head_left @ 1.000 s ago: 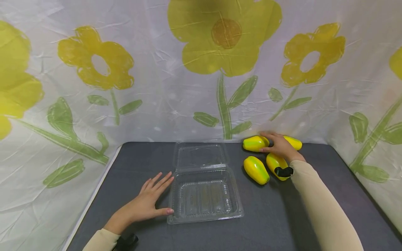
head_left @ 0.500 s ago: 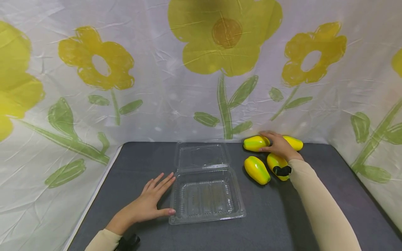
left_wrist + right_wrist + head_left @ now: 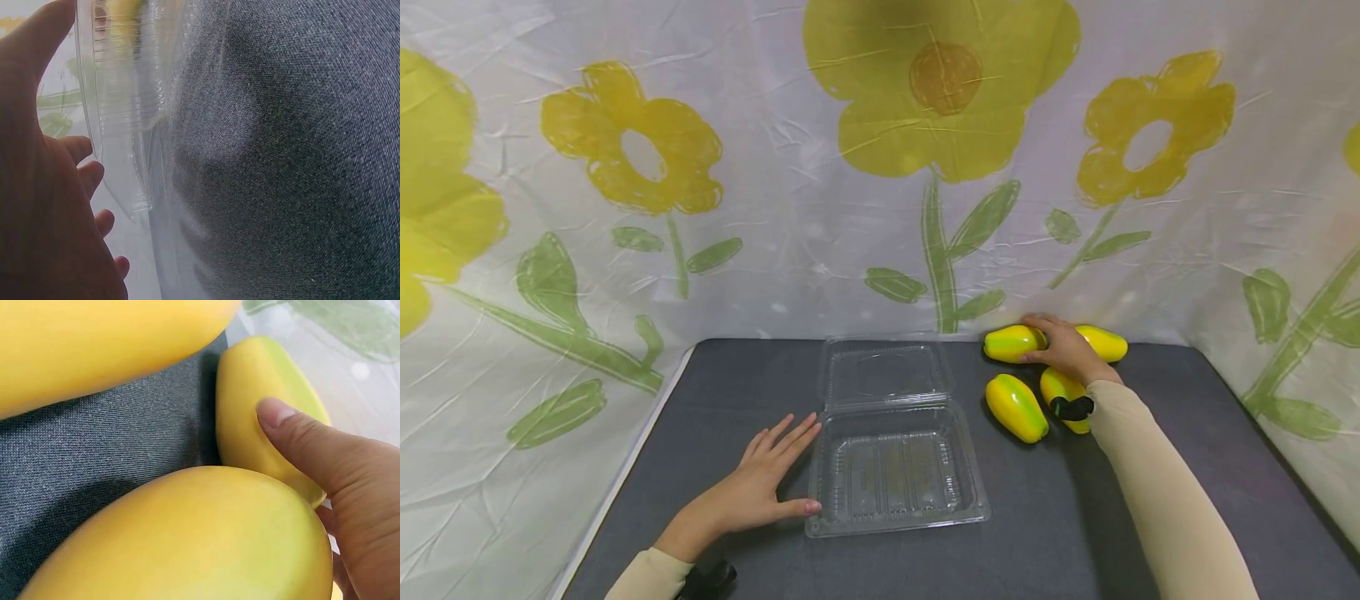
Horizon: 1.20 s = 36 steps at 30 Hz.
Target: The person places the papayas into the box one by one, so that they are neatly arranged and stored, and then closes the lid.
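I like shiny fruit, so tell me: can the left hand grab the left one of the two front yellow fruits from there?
Probably not without stretching: the open clear box lies between the left hand and that yellow fruit. The box looks shallow, though, so reaching across over it might work.

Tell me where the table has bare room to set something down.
The dark grey table is bare between the transparent plastic box and beige right sleeve, nearer than the four yellow-green oval fruits; also left of the box's lid, beyond the left hand. Crowded: back right, where the right hand grips one fruit among the others.
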Available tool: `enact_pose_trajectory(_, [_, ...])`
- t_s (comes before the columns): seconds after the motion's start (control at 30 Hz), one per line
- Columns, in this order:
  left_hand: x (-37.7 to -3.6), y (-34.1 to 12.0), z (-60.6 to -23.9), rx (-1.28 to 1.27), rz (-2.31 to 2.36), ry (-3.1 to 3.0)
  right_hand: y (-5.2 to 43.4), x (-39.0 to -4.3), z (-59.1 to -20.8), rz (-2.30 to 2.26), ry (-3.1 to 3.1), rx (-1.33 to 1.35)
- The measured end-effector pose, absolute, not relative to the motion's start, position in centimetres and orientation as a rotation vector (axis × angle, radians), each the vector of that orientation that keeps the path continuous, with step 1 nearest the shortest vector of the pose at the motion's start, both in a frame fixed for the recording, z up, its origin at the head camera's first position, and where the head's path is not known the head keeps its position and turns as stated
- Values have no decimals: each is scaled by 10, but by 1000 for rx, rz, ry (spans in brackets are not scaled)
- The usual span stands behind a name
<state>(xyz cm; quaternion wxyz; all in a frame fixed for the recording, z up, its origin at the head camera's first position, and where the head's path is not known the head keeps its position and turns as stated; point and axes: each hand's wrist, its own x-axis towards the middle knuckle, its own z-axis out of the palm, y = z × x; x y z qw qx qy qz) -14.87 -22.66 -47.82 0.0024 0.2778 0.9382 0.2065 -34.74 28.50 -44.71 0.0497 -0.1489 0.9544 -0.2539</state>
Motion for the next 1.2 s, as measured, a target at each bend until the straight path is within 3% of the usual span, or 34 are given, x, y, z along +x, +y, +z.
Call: enact_pose_trajectory(1.2, [-148,-220,-478,870,666,2924,282,-343,-446,-735,2978,-454])
